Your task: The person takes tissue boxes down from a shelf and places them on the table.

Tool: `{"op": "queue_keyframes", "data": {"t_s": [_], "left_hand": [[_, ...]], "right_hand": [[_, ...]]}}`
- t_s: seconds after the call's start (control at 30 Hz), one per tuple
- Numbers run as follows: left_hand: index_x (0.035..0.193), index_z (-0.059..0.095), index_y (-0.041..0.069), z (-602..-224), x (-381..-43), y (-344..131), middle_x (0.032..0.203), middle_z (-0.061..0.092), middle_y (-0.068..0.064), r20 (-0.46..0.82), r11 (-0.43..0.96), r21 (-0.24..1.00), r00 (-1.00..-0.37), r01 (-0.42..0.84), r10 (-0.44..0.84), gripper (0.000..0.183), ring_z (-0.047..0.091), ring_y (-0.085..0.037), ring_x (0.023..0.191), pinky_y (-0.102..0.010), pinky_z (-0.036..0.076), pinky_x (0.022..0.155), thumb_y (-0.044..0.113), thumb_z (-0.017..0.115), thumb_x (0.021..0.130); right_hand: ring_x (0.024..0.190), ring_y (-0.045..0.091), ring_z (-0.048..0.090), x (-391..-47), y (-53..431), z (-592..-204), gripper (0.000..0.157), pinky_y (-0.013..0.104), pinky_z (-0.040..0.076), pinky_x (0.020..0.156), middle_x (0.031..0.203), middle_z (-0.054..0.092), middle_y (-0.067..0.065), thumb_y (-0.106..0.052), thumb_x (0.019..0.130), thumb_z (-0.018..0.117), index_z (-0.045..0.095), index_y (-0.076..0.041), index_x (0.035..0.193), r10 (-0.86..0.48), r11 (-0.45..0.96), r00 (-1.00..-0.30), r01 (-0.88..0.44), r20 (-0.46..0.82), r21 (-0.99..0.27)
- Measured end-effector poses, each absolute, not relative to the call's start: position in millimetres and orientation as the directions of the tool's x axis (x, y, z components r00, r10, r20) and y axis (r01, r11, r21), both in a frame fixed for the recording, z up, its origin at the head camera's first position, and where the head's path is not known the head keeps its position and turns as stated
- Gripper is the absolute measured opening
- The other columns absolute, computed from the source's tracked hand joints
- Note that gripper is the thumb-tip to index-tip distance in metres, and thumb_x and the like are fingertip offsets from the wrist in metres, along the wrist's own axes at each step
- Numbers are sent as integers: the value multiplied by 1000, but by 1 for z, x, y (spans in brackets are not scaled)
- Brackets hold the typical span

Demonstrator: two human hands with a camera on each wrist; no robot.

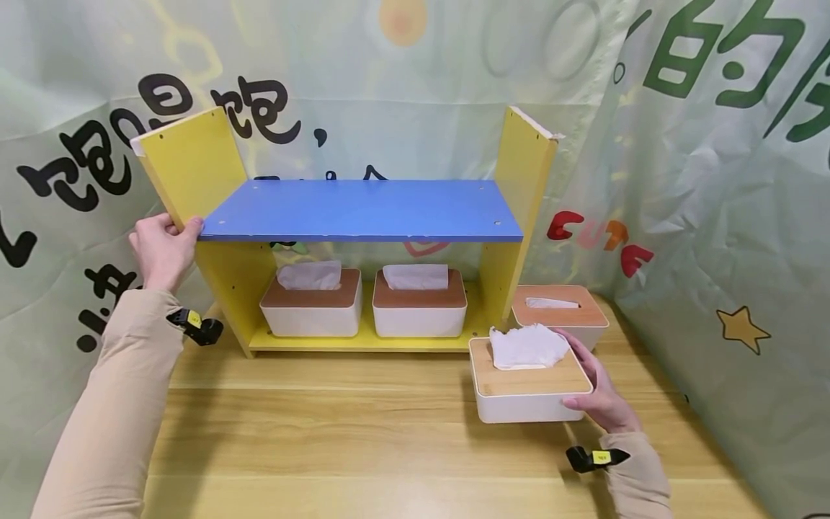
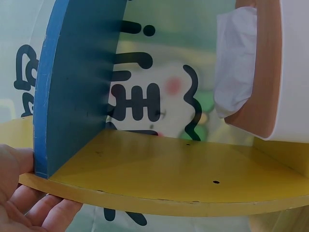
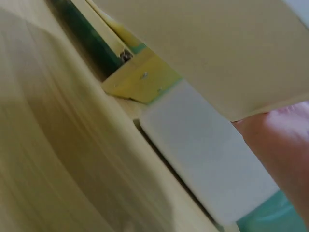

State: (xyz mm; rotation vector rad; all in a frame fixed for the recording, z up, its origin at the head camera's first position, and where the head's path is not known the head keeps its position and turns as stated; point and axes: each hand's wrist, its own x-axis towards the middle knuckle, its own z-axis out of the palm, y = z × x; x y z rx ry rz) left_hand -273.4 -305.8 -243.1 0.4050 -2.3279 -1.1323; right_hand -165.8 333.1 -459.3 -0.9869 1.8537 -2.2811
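My left hand [image 1: 162,249] grips the left side panel of a small yellow shelf unit [image 1: 188,166], with the thumb by the end of its blue board [image 1: 363,209]. In the left wrist view the fingers [image 2: 58,212] curl round the panel's outer face. My right hand [image 1: 606,396] holds a white tissue box [image 1: 528,409] with a wooden lid, a tissue standing out of its top. This box is lifted over the table, right of the shelf's front; its underside [image 3: 217,53] fills the top of the right wrist view.
Two similar tissue boxes, one at left [image 1: 311,321] and another beside it [image 1: 420,322], stand on the shelf's bottom board. A further tissue box [image 1: 593,333] sits on the wooden table [image 1: 324,432], right of the shelf. Printed cloth [image 1: 402,137] hangs behind and along the right.
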Motion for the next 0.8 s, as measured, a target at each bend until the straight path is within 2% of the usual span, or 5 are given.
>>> {"op": "queue_keyframes", "data": {"t_s": [0.13,0.3,0.47,0.7,0.8], "left_hand": [[134,64,4,-243,-272,-305,46,36,44,312,604,795,-821,-50,-478,51,38,-2,102,-32,33,104,40,59,97],[135,63,3,-243,-272,-305,47,35,43,308,594,803,-826,-40,-472,54,40,-23,127,-33,33,106,42,59,97],[134,63,5,-243,-272,-305,47,33,44,314,604,796,-819,-50,-481,54,42,-22,126,-22,32,94,42,59,96],[133,63,3,-243,-272,-304,45,35,44,314,601,798,-822,-43,-476,52,39,-24,122,-40,30,113,40,60,97],[134,63,2,-242,-272,-304,45,35,43,307,596,802,-827,-42,-471,52,36,-26,125,-42,28,115,39,59,97]], "right_hand": [[125,4,55,-163,344,-463,103,19,47,103,149,49,-9,11,75,66,10,-3,160,-396,-219,-829,-331,394,-918],[124,2,55,-161,354,-467,103,19,48,102,148,50,-10,12,75,66,10,-2,160,-397,-203,-828,-340,395,-918],[125,2,55,-161,359,-467,103,19,48,102,150,49,-10,12,76,68,11,-3,160,-390,-211,-829,-343,400,-915],[126,3,54,-160,364,-468,101,18,47,102,152,45,-8,15,75,65,14,-4,160,-389,-188,-827,-359,405,-914],[126,3,54,-160,366,-469,102,18,48,102,151,46,-8,15,75,65,14,-5,160,-390,-193,-832,-345,395,-918]]}}
